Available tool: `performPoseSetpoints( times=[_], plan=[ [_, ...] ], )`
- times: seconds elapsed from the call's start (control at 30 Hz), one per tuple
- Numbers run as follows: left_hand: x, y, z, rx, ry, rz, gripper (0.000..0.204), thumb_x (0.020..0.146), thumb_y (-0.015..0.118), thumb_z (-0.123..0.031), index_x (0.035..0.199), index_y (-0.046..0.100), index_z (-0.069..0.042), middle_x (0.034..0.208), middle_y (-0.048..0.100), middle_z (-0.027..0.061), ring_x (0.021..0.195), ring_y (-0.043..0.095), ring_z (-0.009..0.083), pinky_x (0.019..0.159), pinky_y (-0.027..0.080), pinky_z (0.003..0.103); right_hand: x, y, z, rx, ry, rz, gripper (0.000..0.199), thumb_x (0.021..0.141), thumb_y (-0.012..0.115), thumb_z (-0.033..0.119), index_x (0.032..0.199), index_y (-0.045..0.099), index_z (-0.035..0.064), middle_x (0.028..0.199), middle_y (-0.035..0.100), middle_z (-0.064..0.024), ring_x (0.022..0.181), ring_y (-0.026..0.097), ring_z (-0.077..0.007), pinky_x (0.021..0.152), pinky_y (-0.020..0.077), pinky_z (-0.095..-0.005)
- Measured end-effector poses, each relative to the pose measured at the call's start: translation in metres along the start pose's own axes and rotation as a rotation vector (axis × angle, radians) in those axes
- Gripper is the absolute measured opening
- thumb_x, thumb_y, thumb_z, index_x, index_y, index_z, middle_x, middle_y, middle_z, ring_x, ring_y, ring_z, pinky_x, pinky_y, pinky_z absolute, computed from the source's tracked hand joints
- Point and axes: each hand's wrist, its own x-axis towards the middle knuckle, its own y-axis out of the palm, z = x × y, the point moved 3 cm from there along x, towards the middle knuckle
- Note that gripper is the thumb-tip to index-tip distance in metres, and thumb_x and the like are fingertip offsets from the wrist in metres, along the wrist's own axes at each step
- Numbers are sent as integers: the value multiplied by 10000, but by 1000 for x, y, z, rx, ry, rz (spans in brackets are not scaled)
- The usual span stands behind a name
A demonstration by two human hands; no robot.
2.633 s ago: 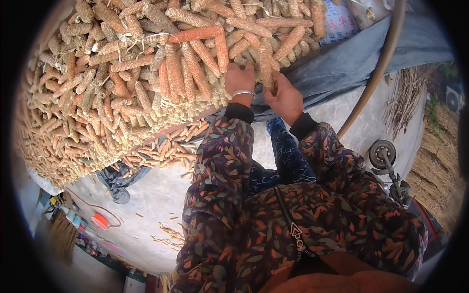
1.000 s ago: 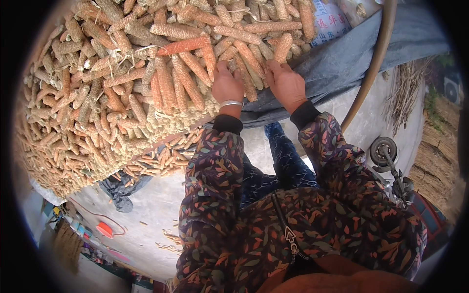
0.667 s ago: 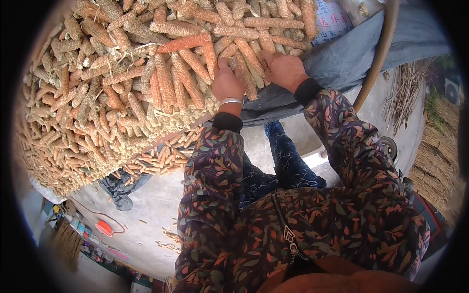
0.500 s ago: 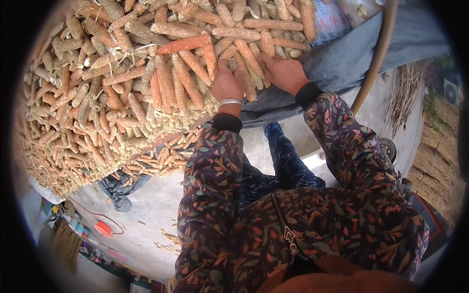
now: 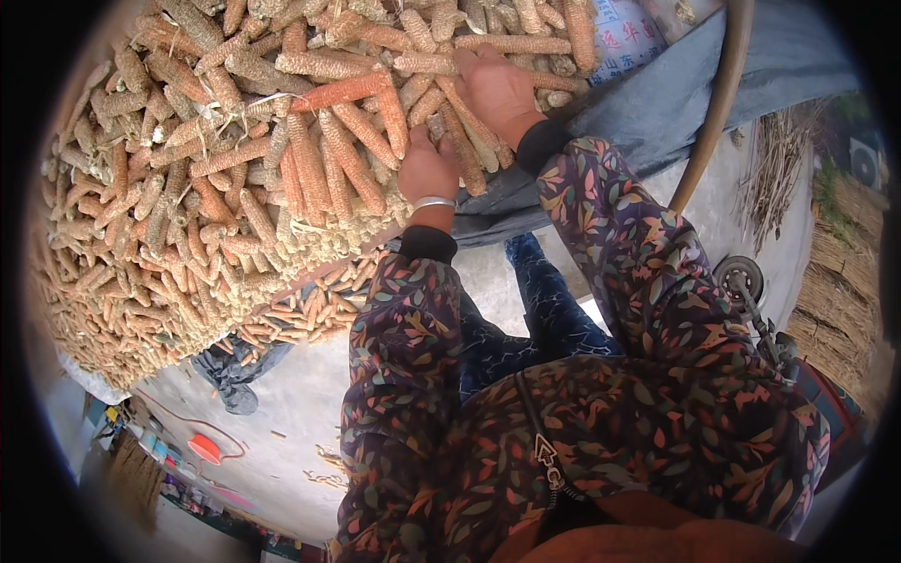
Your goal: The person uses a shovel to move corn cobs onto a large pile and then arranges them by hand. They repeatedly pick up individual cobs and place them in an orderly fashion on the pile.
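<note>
Dried corn cobs, orange and tan, lie heaped in a large pile in front of me. At its near edge my left hand, with a silver bracelet at the wrist, reaches in among the cobs. Its fingers are bent; what they hold, if anything, is hidden. Farther in and to the right, my right hand is closed over the right end of a tan corn cob. Its fingertips are partly hidden. A longer corn cob lies just beyond that hand.
A dark plastic sheet edges the pile on the right, below a curved brown pole. More cobs lie on the floor under the pile, near a black bag. A wheel stands at right.
My right hand has moved away from me and slightly left, onto another cob. My left hand has drawn back slightly toward me. The whole view has shifted slightly.
</note>
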Motion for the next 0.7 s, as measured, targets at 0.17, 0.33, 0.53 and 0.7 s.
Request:
performPoseSetpoints(
  times=[0.17,0.33,0.53,0.7],
  plan=[
    [0,-3,2,8,-9,-1,438,903,674,-341,1244,580,-84,1042,714,201,904,701,411,776,553,500,-27,-53,32,213,27,-104,230,815,668,236,978,636,78,954,645,-184,802,693,-362,674,560,-455],
    [1,-7,6,22,-28,18,421,907,672,-328,1237,581,-83,1043,714,197,904,700,409,777,552,503,-74,-48,-12,113,281,162,293,814,666,288,943,610,31,952,656,-202,811,690,-397,716,558,-506],
    [1,1,4,30,-12,-19,393,901,677,-321,1208,591,-90,1050,715,192,904,700,409,781,552,506,-75,-34,-38,-55,204,277,230,852,623,252,913,605,32,880,688,-208,761,690,-411,698,559,-520],
    [1,3,6,33,-4,-37,410,898,673,-340,1214,592,-92,1053,721,187,907,703,405,782,552,505,-64,-19,-41,-50,157,248,205,873,607,238,939,618,44,838,685,-210,754,685,-407,712,552,-514]
  ],
)
